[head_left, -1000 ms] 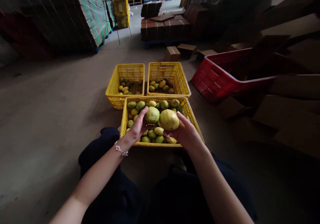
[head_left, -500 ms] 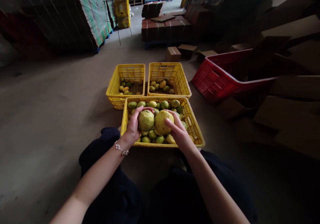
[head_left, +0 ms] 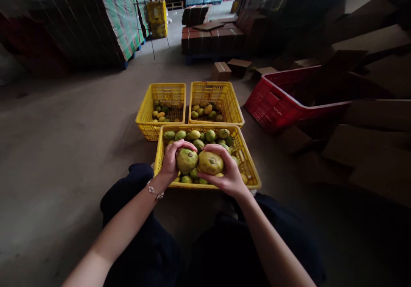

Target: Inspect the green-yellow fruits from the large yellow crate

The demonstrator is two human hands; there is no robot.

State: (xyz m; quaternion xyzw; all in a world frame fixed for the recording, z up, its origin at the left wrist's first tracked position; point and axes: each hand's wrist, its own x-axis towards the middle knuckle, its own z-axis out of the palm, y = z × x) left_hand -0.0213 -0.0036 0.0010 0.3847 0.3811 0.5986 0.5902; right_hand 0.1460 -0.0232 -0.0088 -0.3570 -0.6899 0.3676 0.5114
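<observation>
My left hand (head_left: 170, 163) is closed round a green fruit (head_left: 186, 160), whose stem end faces up. Beside it, my right hand (head_left: 229, 173) grips a larger yellow-green fruit (head_left: 211, 163), with the fingers over its top and the thumb beneath. Both fruits are held side by side above the near yellow crate (head_left: 253, 167), which contains several green and yellowish fruits. Two more yellow crates stand just behind: the left one (head_left: 144, 107) and the right one (head_left: 237, 107), each with several smaller-looking fruits on the bottom.
A red crate (head_left: 272, 107) stands at the right, near cardboard pieces (head_left: 379, 146). Small boxes (head_left: 221, 71) lie behind the yellow crates. Farther back are stacked brown cartons (head_left: 212, 39) on a pallet and a wrapped green stack (head_left: 117, 17).
My right hand has turned its fruit so that an end now faces me, and its thumb has moved lower. The fruit in my left hand has also rotated, showing its stem end.
</observation>
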